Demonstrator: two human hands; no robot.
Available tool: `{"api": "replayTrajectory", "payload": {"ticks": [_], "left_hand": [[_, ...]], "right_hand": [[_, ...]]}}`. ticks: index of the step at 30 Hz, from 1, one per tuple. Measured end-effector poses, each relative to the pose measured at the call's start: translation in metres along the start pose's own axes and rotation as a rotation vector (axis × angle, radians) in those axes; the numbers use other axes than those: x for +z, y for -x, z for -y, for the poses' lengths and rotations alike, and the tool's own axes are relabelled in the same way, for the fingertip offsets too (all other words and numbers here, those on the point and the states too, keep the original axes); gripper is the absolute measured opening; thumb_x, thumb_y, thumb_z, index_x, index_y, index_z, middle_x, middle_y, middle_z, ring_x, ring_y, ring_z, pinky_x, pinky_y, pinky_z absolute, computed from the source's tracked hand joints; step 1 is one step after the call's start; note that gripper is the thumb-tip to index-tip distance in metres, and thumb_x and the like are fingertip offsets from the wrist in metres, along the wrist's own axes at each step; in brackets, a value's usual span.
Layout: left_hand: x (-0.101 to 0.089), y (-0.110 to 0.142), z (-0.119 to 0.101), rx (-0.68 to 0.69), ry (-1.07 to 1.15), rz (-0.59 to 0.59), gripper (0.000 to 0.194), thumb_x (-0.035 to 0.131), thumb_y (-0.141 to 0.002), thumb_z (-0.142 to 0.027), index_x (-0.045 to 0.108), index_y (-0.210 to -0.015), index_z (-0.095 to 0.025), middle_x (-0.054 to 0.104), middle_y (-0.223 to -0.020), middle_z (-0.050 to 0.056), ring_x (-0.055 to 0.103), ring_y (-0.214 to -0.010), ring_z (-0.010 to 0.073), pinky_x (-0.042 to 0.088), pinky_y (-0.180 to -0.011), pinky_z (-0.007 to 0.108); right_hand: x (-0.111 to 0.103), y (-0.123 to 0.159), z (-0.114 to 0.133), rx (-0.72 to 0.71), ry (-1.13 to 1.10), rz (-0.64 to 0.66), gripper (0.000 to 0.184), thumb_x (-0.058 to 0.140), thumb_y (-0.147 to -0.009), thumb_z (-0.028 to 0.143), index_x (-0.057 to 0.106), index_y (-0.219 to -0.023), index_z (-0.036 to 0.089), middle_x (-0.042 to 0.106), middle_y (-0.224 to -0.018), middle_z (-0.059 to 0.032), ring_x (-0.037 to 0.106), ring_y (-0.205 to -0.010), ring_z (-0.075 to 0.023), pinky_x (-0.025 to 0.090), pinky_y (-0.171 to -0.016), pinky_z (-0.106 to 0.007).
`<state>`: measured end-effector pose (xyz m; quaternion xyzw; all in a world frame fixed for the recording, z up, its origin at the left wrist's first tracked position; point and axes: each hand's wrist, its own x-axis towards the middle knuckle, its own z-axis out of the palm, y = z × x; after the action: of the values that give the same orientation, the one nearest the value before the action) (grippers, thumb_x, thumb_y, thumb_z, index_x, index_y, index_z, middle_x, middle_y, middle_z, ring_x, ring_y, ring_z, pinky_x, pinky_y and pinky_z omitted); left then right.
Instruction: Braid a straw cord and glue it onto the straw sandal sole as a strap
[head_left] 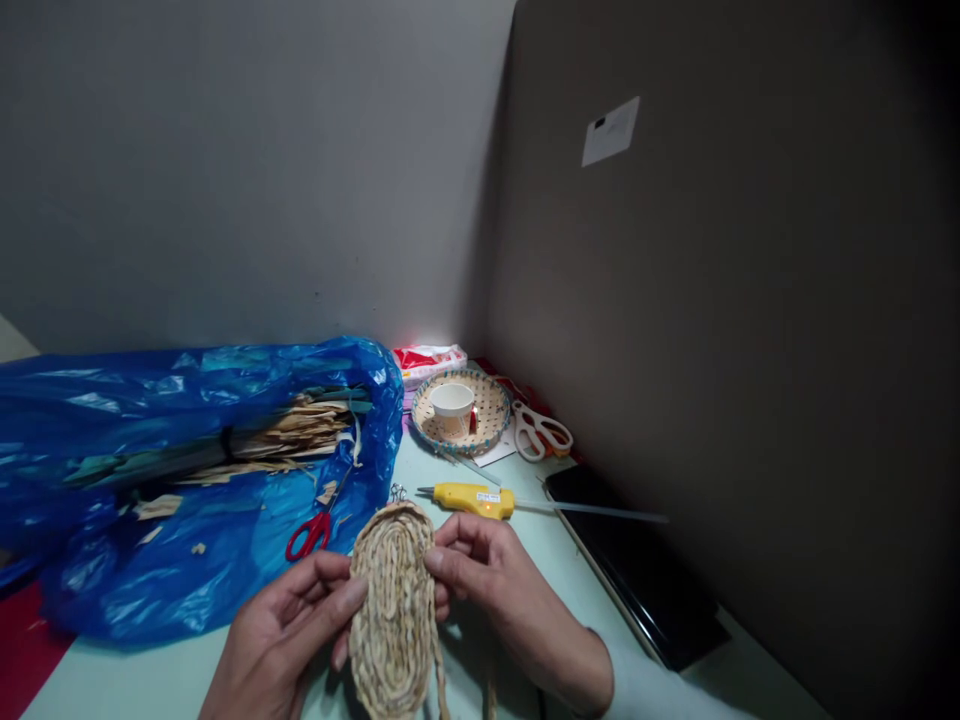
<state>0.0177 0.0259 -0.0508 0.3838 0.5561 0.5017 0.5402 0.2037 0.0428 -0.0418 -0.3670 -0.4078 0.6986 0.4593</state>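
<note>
I hold an oval coiled piece woven from pale dried fibre upright between both hands, just above the pale green table. My left hand grips its left edge, thumb pressed on the front. My right hand pinches its right edge, fingers curled round. A loose braided tail hangs from the bottom of the piece. A small metal clasp shows at its top.
A yellow glue gun with a glue stick lies behind the piece. Red-handled scissors rest on a blue plastic bag holding dried leaf strips. A woven tray with a white cup, white scissors and a black phone lie to the right.
</note>
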Motion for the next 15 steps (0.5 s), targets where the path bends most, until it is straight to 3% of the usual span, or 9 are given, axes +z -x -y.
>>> {"api": "replayTrajectory", "payload": {"ticks": [5,10,15], "left_hand": [[-0.0099,0.0001,-0.0022,-0.123,0.097,0.092,0.027,0.086,-0.065,-0.042,0.072,-0.076,-0.022,0.057,-0.056,-0.004,0.053,-0.052,0.0131,0.048,-0.055,0.024],[-0.0103,0.0008,-0.0033,-0.122,0.049,0.097,0.028,0.086,-0.067,-0.043,0.072,-0.077,-0.021,0.057,-0.053,-0.004,0.05,-0.053,0.012,0.044,-0.054,0.021],[-0.009,0.0039,-0.0037,-0.032,-0.045,0.057,0.027,0.085,-0.067,-0.045,0.071,-0.073,-0.022,0.055,-0.051,-0.005,0.051,-0.053,0.0127,0.044,-0.053,0.021]], "right_hand": [[-0.0017,-0.0007,-0.0039,0.026,0.006,0.031,0.048,0.085,-0.07,0.052,0.058,-0.077,0.014,0.06,-0.061,0.0012,0.054,-0.053,-0.009,0.042,-0.058,-0.023],[-0.0034,-0.0018,-0.0055,0.038,0.027,0.035,0.045,0.085,-0.071,0.05,0.06,-0.078,0.014,0.061,-0.061,0.0003,0.054,-0.053,-0.01,0.042,-0.058,-0.024],[0.0,0.0008,-0.0025,0.015,0.083,0.01,0.043,0.085,-0.071,0.049,0.059,-0.075,0.016,0.06,-0.061,-0.0001,0.054,-0.056,-0.0119,0.044,-0.06,-0.026]]}}
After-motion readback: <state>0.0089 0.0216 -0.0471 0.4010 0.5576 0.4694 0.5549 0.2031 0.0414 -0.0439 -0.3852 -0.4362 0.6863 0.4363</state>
